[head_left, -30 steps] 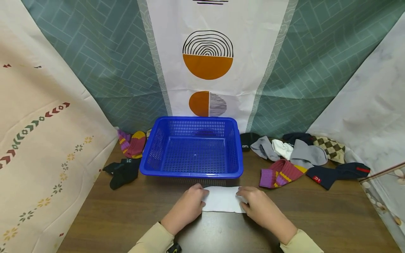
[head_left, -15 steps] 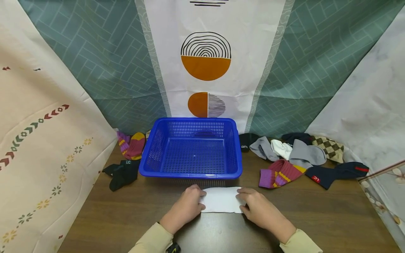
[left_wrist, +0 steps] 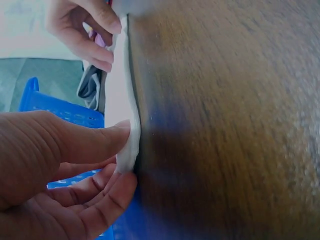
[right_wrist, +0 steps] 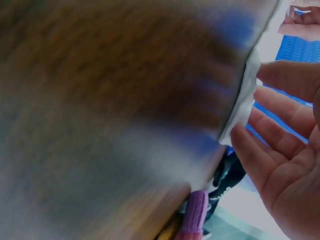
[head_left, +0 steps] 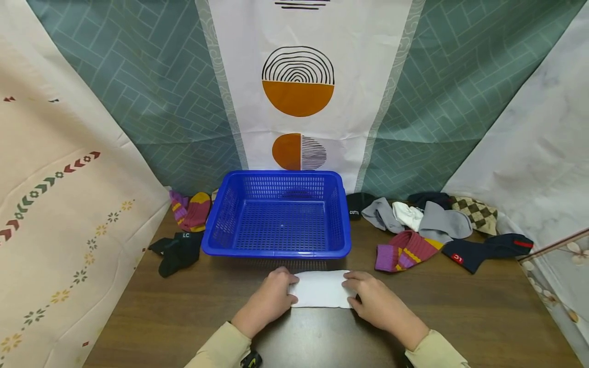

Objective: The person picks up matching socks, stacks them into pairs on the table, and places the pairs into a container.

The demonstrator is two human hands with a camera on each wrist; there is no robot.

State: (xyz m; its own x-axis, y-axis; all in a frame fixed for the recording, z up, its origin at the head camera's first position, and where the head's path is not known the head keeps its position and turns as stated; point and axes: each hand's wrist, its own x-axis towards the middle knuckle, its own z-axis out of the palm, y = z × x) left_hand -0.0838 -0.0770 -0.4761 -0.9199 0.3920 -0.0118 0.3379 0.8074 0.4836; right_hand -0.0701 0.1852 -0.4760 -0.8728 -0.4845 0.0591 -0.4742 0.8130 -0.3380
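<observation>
A white sock (head_left: 319,289), laid flat as a band, lies across the table just in front of the blue basket (head_left: 276,254). My left hand (head_left: 272,292) holds its left end, the thumb at the near edge and the fingers bent toward the far edge. At the opposite end, my right hand (head_left: 370,296) holds the sock the same way. In the left wrist view, the thumb (left_wrist: 100,140) and fingertips meet the sock's end closely. The right wrist view has the right hand's fingers (right_wrist: 272,127) against the sock's edge.
Right of the basket lie several socks: a striped purple-and-red one (head_left: 405,250), grey ones (head_left: 444,222), a white one (head_left: 407,215), a navy one (head_left: 488,250) and a checkered one (head_left: 478,214). On the left are a striped sock (head_left: 195,212) and black socks (head_left: 179,253). Fabric hangs behind.
The left hand has shifted very slightly left along with the sock's end. Both hands keep their hold on the sock. The whole view has drifted a little.
</observation>
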